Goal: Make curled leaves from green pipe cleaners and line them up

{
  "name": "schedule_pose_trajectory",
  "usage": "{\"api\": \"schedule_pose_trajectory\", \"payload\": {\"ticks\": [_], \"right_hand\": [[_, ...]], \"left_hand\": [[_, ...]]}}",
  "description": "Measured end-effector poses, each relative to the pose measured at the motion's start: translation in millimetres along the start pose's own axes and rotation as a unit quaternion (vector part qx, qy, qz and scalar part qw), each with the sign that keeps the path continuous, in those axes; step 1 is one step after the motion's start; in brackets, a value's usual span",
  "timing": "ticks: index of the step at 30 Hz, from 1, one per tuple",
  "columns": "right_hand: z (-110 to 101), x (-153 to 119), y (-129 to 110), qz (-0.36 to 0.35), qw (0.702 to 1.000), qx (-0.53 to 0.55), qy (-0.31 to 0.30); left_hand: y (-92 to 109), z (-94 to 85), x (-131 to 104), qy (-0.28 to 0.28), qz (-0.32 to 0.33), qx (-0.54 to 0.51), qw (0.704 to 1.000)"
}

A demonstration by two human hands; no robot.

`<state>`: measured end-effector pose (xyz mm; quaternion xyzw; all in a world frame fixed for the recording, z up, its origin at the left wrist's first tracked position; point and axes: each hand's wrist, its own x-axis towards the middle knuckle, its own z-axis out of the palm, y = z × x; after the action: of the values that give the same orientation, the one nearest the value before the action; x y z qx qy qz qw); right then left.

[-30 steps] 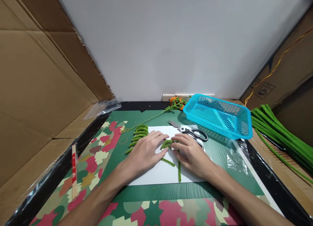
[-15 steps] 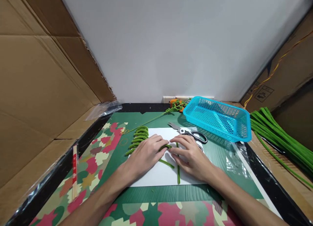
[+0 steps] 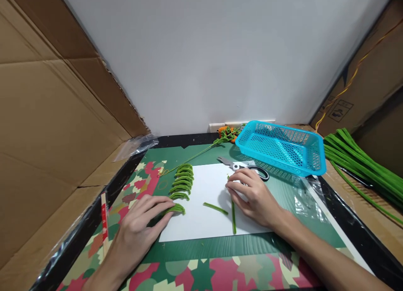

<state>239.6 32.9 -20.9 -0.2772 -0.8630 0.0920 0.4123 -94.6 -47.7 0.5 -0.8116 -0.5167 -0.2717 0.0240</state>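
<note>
My left hand [image 3: 141, 221] pinches a curved green fuzzy piece [image 3: 176, 208] at the left edge of the white paper [image 3: 201, 224]. Just beyond it, several similar curved pieces [image 3: 182, 182] lie in a column. My right hand [image 3: 252, 194] rests over the right part of the paper, fingertips drawn together at the upper end of a straight green stem [image 3: 233, 217]; whether they grip it is hidden. Between the hands lies a short green stem [image 3: 215, 208], untouched. Scissors [image 3: 234, 166] lie partly open behind my right hand.
A blue perforated basket [image 3: 280, 150] stands at the back right. Left of it lies an orange flower with a green stem [image 3: 226, 133]. Long green stems [image 3: 362, 165] are bundled at the far right. A red-and-wood strip [image 3: 104, 217] lies at the left, near cardboard walls [image 3: 56, 135].
My left hand has moved left and nearer with the curved piece, away from my right hand. The short stem and column of pieces are more exposed. The view has shifted slightly.
</note>
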Motion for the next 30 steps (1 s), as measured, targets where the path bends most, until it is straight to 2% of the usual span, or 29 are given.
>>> {"api": "schedule_pose_trajectory", "payload": {"ticks": [5,9,13,20,25,30], "right_hand": [[-2,-1,6,0.039,0.999,-0.005,0.012],[-2,-4,9,0.054,0.999,-0.001,0.004],[0,-6,8,0.072,0.996,-0.002,-0.052],[-1,-6,2,0.065,0.981,-0.056,-0.171],[0,-5,0,0.061,0.976,-0.078,-0.195],[1,-6,1,0.046,0.977,-0.093,-0.186]], "left_hand": [[-3,8.8,2,0.023,-0.013,0.022,0.999],[-4,10.7,10,0.011,0.001,0.039,0.999],[-6,11.6,14,0.003,0.01,0.063,0.998],[-7,10.8,11,0.036,0.0,0.089,0.995],[-9,9.6,8,0.037,0.007,0.1,0.994],[-7,9.6,8,0.048,0.008,0.114,0.992]]}}
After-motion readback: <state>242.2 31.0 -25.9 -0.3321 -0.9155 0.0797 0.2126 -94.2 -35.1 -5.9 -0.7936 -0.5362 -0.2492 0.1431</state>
